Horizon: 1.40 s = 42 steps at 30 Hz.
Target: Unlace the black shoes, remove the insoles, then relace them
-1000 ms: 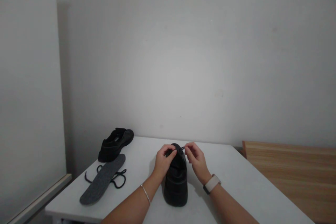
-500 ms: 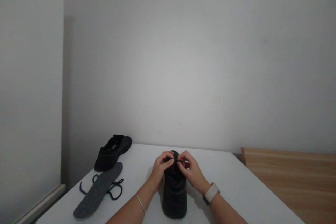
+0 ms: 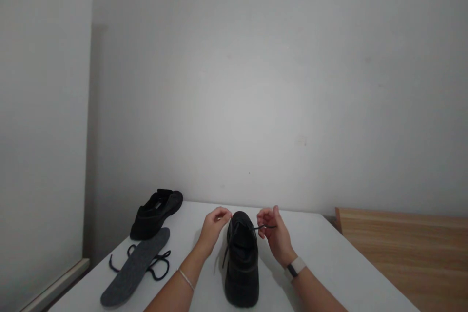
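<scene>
"Looking down at the worktop (image 3: 310, 268), where do you find the black shoe (image 3: 242, 278)?"

"Between the two hands, upright on its sole, heel toward us and toe toward the wall (image 3: 237, 83)."

"And the left hand (image 3: 211, 230)?"

"Just beside the shoe's front, thumb and forefinger close together at the tips (whether anything is pinched there, I cannot tell). A thin bracelet (image 3: 186, 279) circles that wrist."

"What about the right hand (image 3: 280, 241)?"

"On the shoe's other side, fingers loosely curled and thumb raised apart. A dark lace (image 3: 263, 227) runs from the shoe across to that hand; I cannot tell whether the fingers grip it. A pale wristband (image 3: 298, 265) sits below. Another stretch of lace (image 3: 225, 256) hangs down the shoe's left side."

"What else?"

"A second black shoe (image 3: 148, 220) stands near the worktop's left edge, and a grey insole (image 3: 137, 268) lies slantwise in front of it, across a loose black lace (image 3: 158, 279). Over to the right, beyond the worktop, is a wood-grain panel (image 3: 402, 258)."
</scene>
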### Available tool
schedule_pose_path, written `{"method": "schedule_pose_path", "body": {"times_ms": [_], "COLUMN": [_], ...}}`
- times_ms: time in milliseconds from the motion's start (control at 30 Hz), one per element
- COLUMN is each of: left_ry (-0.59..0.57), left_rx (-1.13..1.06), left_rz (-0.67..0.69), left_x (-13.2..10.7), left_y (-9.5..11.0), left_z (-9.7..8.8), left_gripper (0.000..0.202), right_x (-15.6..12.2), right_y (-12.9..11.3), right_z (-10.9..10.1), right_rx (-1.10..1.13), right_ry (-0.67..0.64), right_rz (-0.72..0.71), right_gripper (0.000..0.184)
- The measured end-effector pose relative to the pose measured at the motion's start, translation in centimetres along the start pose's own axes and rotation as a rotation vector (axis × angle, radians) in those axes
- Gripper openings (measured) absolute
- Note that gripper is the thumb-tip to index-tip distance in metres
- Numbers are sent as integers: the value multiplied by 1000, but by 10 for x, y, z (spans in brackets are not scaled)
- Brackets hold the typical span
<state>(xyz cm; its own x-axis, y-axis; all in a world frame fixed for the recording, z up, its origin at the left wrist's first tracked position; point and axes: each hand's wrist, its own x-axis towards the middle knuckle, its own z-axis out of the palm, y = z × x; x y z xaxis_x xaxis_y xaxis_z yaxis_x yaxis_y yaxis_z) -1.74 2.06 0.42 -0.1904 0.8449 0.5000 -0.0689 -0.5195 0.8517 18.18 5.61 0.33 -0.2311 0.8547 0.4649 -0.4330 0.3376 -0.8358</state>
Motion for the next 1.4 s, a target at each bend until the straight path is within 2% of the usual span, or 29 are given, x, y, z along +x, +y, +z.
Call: {"method": "schedule_pose_path", "body": {"times_ms": [100,200,367,667,933,1267,1400], "left_ry": [-53,-134,-220,-229,-164,-263,-213], "left_rx": [75,120,158,167,165,151,162], "left_rz": [-7,-28,-36,-76,-64,-98,-75], "left_x": [1,0,-1,-2,4,0,4], "left_y": [2,1,-4,-13,-10,-9,-10], "left_z": [-7,-7,-3,-3,-2,-6,-8], "left_gripper": [27,28,31,34,36,39,40], "right_x": [2,2,1,3,8,3,7], "right_y": [3,5,8,17,21,9,11], "right_z": [-6,-10,-10,-8,-8,-9,-10], "right_rx": [-29,-101,-215,-325,-339,-321,-314], "right_ry": [-3,-68,-202,-213,-134,-220,-175], "right_rz": [68,127,172,147,79,160,123], "right_gripper": [47,37,39,46,54,47,47]}}
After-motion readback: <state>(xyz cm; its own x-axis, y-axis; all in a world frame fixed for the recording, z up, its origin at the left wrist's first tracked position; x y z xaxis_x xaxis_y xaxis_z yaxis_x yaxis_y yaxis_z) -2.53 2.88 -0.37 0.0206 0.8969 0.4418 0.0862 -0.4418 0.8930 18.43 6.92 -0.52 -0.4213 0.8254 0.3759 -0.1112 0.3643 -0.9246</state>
